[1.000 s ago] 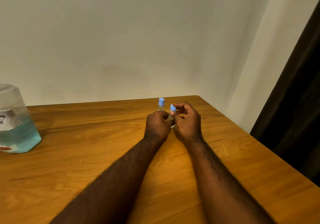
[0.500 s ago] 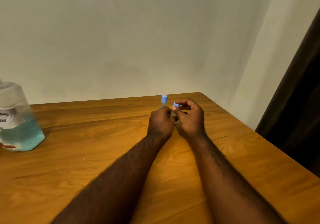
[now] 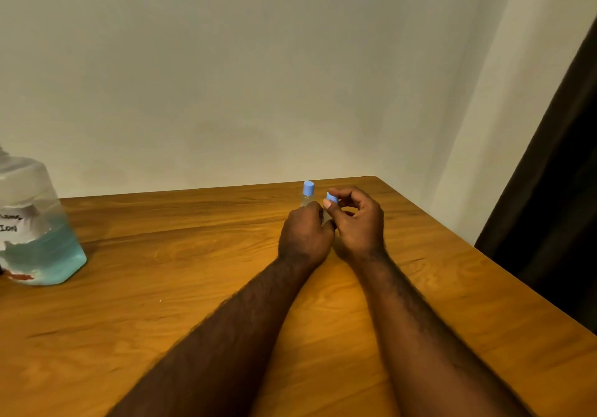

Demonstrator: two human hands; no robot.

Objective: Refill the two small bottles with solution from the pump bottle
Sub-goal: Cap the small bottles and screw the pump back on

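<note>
Head view: left hand (image 3: 305,232) grips clear small bottle (image 3: 323,216); right hand (image 3: 358,226) pinches round blue cap (image 3: 331,197).

I log a wooden surface (image 3: 168,255) with warm orange-brown grain running mostly left to right, its rounded far right corner close to where two walls meet. One tiny pale speck (image 3: 160,300) lies on it left of centre. Behind it I note a plain off-white back wall (image 3: 226,61) with a faint darker smudge (image 3: 232,138) above the surface's far edge, a lighter side wall (image 3: 491,125) angling in at the right, and a dark brown curtain (image 3: 559,210) hanging along the right edge of view beside the surface.
</note>
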